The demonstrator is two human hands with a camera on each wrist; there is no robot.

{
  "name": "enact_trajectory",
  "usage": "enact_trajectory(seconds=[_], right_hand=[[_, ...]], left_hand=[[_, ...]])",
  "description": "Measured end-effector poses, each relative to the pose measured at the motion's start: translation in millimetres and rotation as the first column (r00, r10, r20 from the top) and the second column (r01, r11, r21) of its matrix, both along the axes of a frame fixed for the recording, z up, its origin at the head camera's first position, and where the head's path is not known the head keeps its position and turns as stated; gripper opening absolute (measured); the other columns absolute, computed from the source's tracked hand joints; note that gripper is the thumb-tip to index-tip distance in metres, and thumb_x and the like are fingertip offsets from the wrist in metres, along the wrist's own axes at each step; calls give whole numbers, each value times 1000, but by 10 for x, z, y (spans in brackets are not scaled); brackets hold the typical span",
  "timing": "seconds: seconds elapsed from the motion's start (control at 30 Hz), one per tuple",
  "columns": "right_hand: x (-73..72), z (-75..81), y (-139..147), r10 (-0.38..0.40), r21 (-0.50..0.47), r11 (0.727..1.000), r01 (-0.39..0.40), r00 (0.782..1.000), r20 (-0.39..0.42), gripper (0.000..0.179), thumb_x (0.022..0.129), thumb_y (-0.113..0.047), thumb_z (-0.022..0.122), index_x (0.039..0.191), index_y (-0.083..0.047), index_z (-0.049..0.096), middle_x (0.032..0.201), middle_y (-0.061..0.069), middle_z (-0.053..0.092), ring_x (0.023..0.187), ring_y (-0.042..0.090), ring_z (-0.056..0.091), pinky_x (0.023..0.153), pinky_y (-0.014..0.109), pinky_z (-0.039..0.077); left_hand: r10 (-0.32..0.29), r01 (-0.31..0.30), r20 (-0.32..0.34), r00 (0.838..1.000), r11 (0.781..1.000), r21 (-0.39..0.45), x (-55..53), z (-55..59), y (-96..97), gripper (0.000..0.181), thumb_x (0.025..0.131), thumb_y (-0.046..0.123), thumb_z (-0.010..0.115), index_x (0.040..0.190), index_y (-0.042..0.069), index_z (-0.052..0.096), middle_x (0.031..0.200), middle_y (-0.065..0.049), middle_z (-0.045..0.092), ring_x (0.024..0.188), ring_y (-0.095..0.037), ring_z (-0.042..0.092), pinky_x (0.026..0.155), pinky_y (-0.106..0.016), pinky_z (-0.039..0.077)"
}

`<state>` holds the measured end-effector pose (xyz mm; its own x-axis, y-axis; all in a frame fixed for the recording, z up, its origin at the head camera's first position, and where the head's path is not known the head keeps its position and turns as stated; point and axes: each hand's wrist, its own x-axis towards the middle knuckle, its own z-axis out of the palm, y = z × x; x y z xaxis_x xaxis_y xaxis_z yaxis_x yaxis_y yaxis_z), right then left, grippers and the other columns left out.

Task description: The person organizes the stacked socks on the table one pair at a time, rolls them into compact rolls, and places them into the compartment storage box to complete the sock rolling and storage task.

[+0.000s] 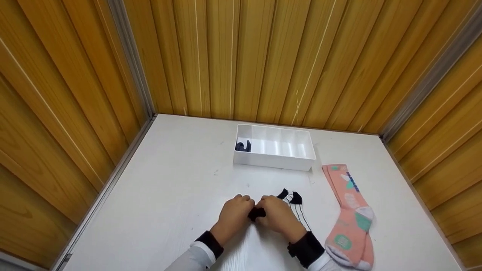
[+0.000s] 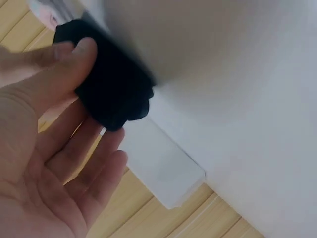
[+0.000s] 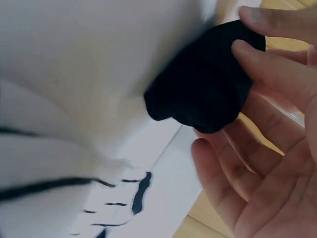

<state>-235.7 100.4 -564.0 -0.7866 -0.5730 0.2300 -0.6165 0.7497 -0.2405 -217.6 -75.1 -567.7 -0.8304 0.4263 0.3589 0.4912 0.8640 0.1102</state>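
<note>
A black sock [image 1: 257,215], folded into a small bundle, is held low over the white table between both hands. My left hand [image 1: 236,215] pinches one end of it between thumb and index finger. In the left wrist view the other fingers spread below the dark bundle [image 2: 111,82]. At the opposite end, my right hand [image 1: 278,216] grips the sock [image 3: 203,79] with thumb and fingers. Just right of that hand lies a white sock with thin black stripes and black patches [image 1: 296,198], partly hidden by the hand and forearm.
A white divided box [image 1: 273,161] stands near the back wall, a dark folded bundle [image 1: 244,146] in its left compartment. Pink patterned socks [image 1: 348,218] lie flat at the right. Wood-look panels [image 1: 256,56] enclose the table [image 1: 169,169] at the back and sides.
</note>
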Motion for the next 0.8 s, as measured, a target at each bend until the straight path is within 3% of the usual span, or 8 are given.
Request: enact_trajectory(seconds=[0.1,0.23,0.37,0.5,0.57,0.67,0.73,0.8], right_hand=[[50,-17,-38,-22,68,997,30,994,-111,24,69,-23,88,84,-12,73,83,-1,64,76,20,59,64,36,47],[100,-79,-118,-67,102,991,90,975,-210,30,69,-28,90,84,-11,71,82,1,62,75,22,56,64,36,43],[70,-92,-164,-84,99,990,102,983,-166,25,70,-27,89,81,-13,72,78,1,61,71,21,54,62,34,44],[31,-52,-153,-80,123,988,91,993,-86,21,73,-28,85,82,-13,73,79,1,62,71,20,53,60,33,44],[24,-38,-156,-83,121,988,92,994,-75,22,73,-27,85,84,-12,74,83,1,61,74,20,53,60,34,46],[25,-21,-177,-93,123,987,99,994,-54,26,73,-28,85,90,-10,77,91,2,60,83,22,54,64,36,51],[27,-17,-192,-99,125,987,103,994,-43,28,72,-28,86,92,-9,78,95,3,59,87,22,54,66,37,53],[32,-6,-202,-114,135,984,118,993,-38,28,73,-29,86,91,-9,79,95,2,60,87,22,55,66,37,54]], left_hand=[[12,-14,47,999,999,45,-31,27,26,18,68,4,84,73,16,71,72,5,67,69,-14,63,58,-26,51],[-16,-9,198,980,992,125,-107,90,-40,14,72,8,87,78,18,79,78,8,74,75,-11,67,66,-27,53],[-42,-24,327,944,980,196,-162,121,-129,18,77,14,86,94,20,83,92,9,78,88,-12,70,76,-28,55],[-35,-54,341,940,967,251,-188,96,-172,17,81,17,84,97,19,82,95,6,77,92,-14,70,79,-30,55],[-52,-72,362,931,944,321,-229,92,-213,14,84,21,81,98,19,82,98,5,76,91,-14,70,78,-31,54],[-108,-139,429,897,852,505,-355,131,-323,15,93,27,72,104,20,79,109,1,76,94,-18,71,81,-35,55],[-130,-198,434,891,750,631,-497,160,-411,18,97,26,68,111,19,77,119,-3,73,100,-23,70,85,-39,56],[-106,-253,415,904,648,718,-687,197,-484,21,97,22,67,116,17,76,125,-7,70,107,-28,69,90,-43,55]])
